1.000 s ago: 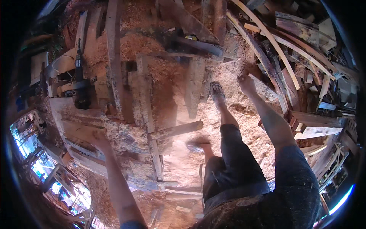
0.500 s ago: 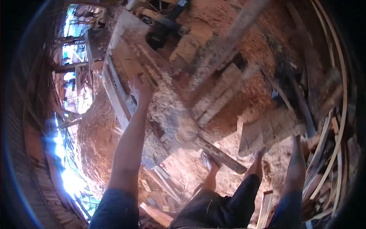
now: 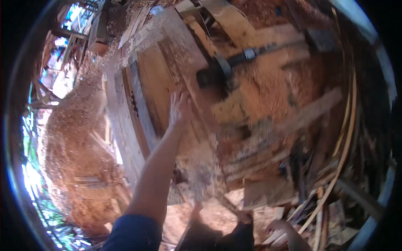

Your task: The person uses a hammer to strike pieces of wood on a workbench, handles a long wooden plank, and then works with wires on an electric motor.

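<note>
My left hand [image 3: 181,108] lies on a long pale wooden plank [image 3: 155,79], fingers stretched out and apart. The plank rests in a sawdust-covered wooden bench [image 3: 125,121], beside a greyish strip [image 3: 142,98]. My right hand [image 3: 281,227] is low at the right, away from the bench, with its fingers loosely bent and nothing visible in them; it is somewhat blurred. A black tool-like object [image 3: 213,77] with a long arm lies beyond the bench, right of my left hand; its exact kind is unclear.
A big sawdust heap [image 3: 71,146] rises left of the bench. Boards [image 3: 268,192] and scrap sticks [image 3: 322,209] lie to the right, near long bent strips [image 3: 349,138]. Sawdust spreads over the ground around my legs.
The view has swung, showing more of the bench's far end. My right hand, earlier near the board at right, now shows apart from it. My left hand stays on the plank.
</note>
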{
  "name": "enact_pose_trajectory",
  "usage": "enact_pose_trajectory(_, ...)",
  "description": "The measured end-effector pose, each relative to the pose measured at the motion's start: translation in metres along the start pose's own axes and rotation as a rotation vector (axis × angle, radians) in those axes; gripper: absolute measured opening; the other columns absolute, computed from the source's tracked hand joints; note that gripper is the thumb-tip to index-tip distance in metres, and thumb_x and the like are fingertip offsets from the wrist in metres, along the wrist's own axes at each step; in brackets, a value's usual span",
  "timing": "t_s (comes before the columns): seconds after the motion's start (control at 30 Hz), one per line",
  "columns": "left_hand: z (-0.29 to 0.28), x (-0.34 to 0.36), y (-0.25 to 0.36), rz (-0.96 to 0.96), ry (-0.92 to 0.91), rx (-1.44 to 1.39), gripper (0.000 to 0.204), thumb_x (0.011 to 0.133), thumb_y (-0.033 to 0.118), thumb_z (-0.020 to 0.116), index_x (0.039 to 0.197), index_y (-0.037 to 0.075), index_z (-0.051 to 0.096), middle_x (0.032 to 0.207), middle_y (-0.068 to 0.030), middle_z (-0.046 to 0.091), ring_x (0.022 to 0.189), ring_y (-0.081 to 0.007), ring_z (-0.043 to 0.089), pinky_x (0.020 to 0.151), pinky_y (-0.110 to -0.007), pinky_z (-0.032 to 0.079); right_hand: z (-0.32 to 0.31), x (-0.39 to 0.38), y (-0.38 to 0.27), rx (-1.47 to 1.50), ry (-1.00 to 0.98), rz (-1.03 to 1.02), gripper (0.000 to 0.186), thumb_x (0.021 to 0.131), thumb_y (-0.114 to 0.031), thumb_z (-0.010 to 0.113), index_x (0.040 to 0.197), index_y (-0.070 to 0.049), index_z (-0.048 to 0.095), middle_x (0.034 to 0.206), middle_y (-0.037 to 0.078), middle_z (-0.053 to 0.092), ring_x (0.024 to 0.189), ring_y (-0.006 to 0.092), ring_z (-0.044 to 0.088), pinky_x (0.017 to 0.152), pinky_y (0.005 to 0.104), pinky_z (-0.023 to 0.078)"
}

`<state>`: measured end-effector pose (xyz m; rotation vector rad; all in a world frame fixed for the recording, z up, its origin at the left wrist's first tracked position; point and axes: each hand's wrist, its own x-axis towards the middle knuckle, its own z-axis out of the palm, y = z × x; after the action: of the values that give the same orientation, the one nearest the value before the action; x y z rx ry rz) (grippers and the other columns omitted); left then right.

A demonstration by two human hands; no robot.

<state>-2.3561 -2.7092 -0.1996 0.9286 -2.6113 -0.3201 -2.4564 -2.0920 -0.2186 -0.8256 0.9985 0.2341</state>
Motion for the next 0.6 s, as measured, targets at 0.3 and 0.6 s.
enact_pose_trajectory(0.3, -0.009, -0.005, -0.02, -0.198, -0.155, -0.165, 0.045, 0.08, 0.02, 0.057, 0.121, 0.002, 0.056, 0.136, -0.0231, 0.044, 0.135, -0.0456, 0.035, 0.111, -0.056, 0.03, -0.583, -0.073, -0.349, -0.915, 1.692, -0.398, 0.023, 0.095, -0.024, 0.056, 0.088, -0.002, 0.061, 0.082, 0.02, 0.06, 0.084, 0.0404, 0.059, 0.074, 0.0522, 0.046)
enact_pose_trajectory(0.6, -0.023, 0.015, -0.015, -0.303, -0.389, -0.086, 0.049, 0.077, 0.015, 0.063, 0.124, 0.003, 0.056, 0.141, -0.021, 0.043, 0.137, -0.0391, 0.035, 0.115, -0.055, 0.025, -0.821, -0.042, -0.403, -1.291, 1.483, 0.186, 0.027, 0.086, -0.022, 0.059, 0.104, -0.008, 0.073, 0.101, 0.01, 0.069, 0.112, 0.0282, 0.055, 0.106, 0.0569, 0.033)
